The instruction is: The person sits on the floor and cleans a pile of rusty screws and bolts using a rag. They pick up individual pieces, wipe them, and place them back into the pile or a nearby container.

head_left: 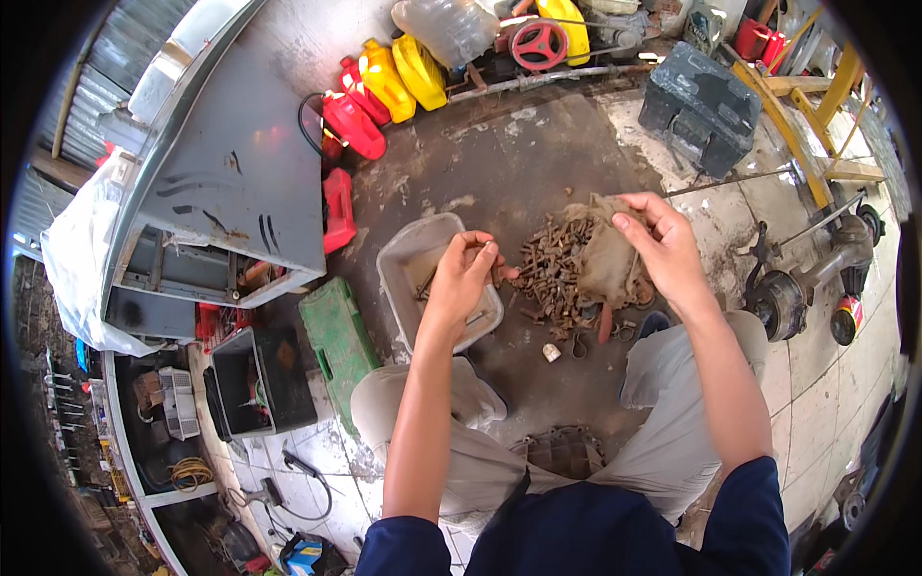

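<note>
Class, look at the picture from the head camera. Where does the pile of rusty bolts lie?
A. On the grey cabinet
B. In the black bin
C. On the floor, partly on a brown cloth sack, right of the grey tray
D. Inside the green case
C: the rusty bolts spread over the floor and the brown cloth sack, right of the grey tray.

A repair workshop: oil jugs (389, 82), rusty bolts (552, 274), axle parts (802, 283), stained floor (499, 163).
</note>
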A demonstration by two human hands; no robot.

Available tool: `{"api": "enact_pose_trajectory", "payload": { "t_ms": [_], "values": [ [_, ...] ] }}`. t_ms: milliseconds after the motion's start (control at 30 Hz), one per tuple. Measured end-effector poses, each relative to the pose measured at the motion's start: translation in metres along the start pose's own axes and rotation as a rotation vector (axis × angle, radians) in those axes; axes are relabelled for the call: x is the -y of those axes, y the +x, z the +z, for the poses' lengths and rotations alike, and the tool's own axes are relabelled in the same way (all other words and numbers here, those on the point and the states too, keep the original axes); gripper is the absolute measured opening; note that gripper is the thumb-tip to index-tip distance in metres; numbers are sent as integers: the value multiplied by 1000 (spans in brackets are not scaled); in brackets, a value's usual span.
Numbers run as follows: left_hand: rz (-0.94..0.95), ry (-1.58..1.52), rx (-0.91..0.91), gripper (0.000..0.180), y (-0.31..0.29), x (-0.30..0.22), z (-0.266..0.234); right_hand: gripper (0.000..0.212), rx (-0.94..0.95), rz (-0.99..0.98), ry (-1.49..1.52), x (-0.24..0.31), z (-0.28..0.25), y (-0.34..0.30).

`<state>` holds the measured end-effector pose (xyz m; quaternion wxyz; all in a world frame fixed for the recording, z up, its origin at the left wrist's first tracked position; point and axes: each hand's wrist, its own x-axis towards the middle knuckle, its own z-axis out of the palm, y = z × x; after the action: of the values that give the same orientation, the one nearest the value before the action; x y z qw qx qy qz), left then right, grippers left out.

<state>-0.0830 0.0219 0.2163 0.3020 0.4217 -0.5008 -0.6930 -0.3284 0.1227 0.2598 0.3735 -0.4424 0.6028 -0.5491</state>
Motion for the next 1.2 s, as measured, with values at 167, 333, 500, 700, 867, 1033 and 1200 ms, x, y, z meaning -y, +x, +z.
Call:
{"api": "enact_pose_trajectory", "payload": {
  "t_ms": [167, 333, 500, 700, 867, 1033, 1200],
  "values": [
    [-133, 157, -210, 40, 25, 99, -35, 24, -16, -2, 16, 1, 3, 2],
    [-239, 304, -514, 50, 33, 180, -97, 24, -68, 9, 19, 8, -2, 1],
    [30, 1094, -579, 49, 27, 207, -88, 24, -232, -88, 24, 16, -13, 5],
    [348, 1126, -123, 28, 40, 205, -30, 27, -435, -227, 15, 18, -35, 14],
    [234, 1150, 131, 27, 55, 235, 17, 37, -431, -189, -35, 13, -44, 20],
    [43, 1240, 225, 40, 77, 276, 34, 33, -457, -182, -53, 14, -39, 32],
    [136, 1294, 105, 47, 90, 289, 61, 30, -385, -104, -151, 2, -48, 38]
  ]
}}
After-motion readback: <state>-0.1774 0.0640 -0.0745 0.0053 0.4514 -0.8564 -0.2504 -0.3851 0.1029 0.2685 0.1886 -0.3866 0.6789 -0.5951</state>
